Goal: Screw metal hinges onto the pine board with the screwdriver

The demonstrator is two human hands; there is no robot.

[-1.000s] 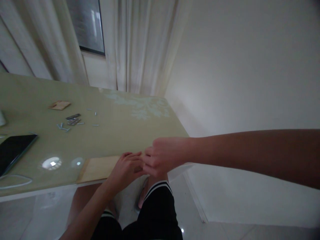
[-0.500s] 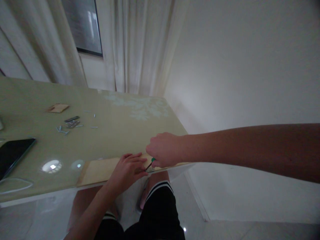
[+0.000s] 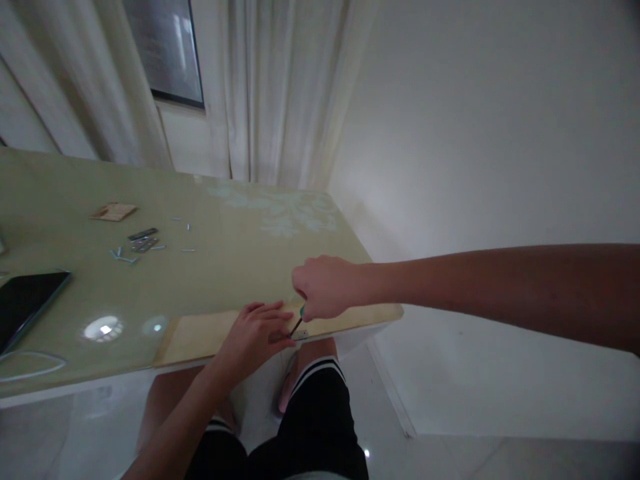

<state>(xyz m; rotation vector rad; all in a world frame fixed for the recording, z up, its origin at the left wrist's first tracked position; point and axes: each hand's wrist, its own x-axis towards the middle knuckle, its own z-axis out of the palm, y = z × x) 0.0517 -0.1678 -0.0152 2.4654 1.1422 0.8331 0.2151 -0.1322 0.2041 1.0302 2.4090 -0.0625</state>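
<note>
A long light wooden board [image 3: 200, 337] lies along the near edge of the glossy green table [image 3: 235, 260]. My left hand [image 3: 255, 333] rests on the board with its fingers pressed down beside a small metal plate [image 3: 301, 335]. My right hand [image 3: 325, 287] is closed in a fist round a green-handled screwdriver [image 3: 298, 323], whose thin tip points down at that plate, just beside my left fingertips.
Several small screws and flat metal plates [image 3: 143, 243] lie at the far left of the table, with a small wooden piece [image 3: 113, 212] behind them. A dark tablet [image 3: 25, 303] sits at the left edge. Curtains and a white wall stand beyond. My knees are under the table edge.
My right hand has risen off my left hand, and the screwdriver now shows between them. The board's right end has come into view. My left hand stays in place.
</note>
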